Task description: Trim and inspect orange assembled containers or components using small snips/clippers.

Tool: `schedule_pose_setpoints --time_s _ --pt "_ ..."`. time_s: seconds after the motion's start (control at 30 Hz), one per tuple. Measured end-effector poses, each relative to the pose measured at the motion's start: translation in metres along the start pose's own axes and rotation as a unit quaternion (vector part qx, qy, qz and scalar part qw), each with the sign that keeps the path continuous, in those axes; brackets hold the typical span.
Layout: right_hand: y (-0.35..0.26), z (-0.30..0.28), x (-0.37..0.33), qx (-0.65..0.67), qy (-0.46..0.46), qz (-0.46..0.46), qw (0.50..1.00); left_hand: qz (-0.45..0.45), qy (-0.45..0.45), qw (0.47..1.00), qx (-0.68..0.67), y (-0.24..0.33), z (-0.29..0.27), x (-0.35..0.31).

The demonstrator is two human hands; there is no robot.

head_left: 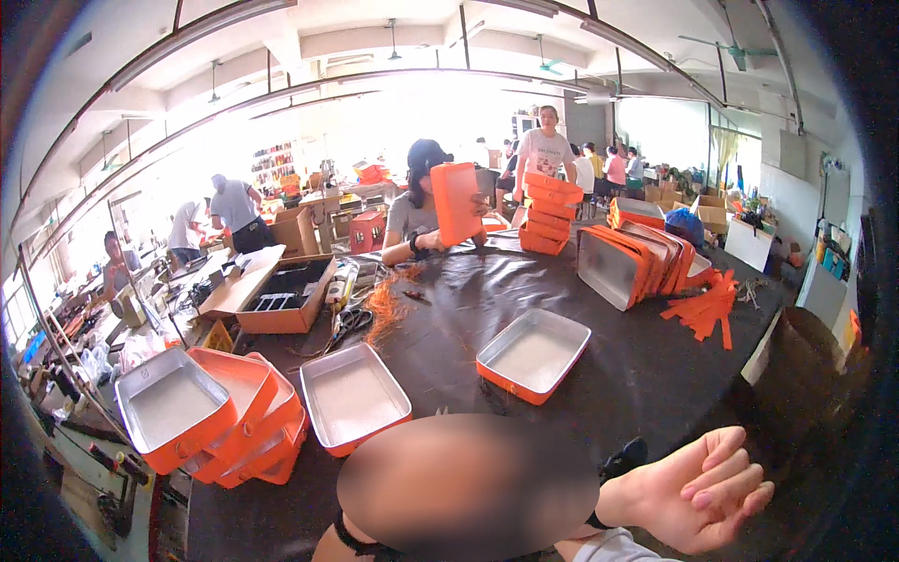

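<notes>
My right hand [688, 492] is held up at the lower right, palm partly showing and fingers folded loosely inward. Nothing shows in it, and it is apart from the boxes. A black band circles my left wrist [356, 536] at the lower edge. My left hand lies in a blurred patch, so its fingers and anything in them are hidden. Just beyond the patch lies a shallow orange box [356, 398] with a silver-grey inside. Another such box [534, 354] lies farther off at the middle. On the left, several more orange boxes [220, 412] form a leaning stack.
Across the black-covered table [449, 328], a co-worker in a dark cap [428, 155] holds up an orange box [455, 204]. More boxes stand stacked [550, 211] and leaning in a row [613, 267]. Orange strips [704, 307], scissors [351, 323] and a carton [286, 295] lie around.
</notes>
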State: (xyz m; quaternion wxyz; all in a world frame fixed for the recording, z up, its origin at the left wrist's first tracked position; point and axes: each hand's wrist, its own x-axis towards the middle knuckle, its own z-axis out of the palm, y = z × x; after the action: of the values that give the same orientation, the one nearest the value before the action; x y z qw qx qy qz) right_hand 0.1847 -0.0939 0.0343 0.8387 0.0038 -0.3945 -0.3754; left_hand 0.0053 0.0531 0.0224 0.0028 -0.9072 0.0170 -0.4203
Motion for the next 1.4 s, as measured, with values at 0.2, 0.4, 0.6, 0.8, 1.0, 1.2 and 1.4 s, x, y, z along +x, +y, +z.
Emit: schedule_pose_setpoints --time_s 0.2,0.4,0.6,0.8,1.0,1.2,1.4 --pt "0.016 0.011 -0.017 0.087 -0.079 0.094 0.989 -0.175 -0.133 0.975 0.02 -0.038 0.042 -0.011" --pt "0.075 0.007 -0.139 -0.151 -0.528 0.257 0.795 -0.249 -0.212 0.944 0.048 -0.058 0.053 -0.075" --pt "0.075 -0.06 -0.238 -0.223 -0.83 0.31 0.407 -0.29 -0.042 0.952 0.087 -0.058 0.066 -0.118" --pt "0.044 -0.065 -0.242 -0.204 -0.84 0.212 0.456 -0.333 -0.001 0.941 0.057 -0.066 0.062 -0.134" --pt "0.048 -0.061 -0.241 -0.218 -0.81 0.265 0.475 -0.323 -0.015 0.944 0.062 -0.06 0.063 -0.133" --pt "0.056 -0.074 -0.251 -0.217 -0.776 0.26 0.532 -0.346 -0.066 0.933 0.079 -0.062 0.072 -0.138" --pt "0.059 -0.067 -0.246 -0.195 -0.742 0.323 0.554 -0.358 -0.087 0.925 0.093 -0.059 0.068 -0.138"
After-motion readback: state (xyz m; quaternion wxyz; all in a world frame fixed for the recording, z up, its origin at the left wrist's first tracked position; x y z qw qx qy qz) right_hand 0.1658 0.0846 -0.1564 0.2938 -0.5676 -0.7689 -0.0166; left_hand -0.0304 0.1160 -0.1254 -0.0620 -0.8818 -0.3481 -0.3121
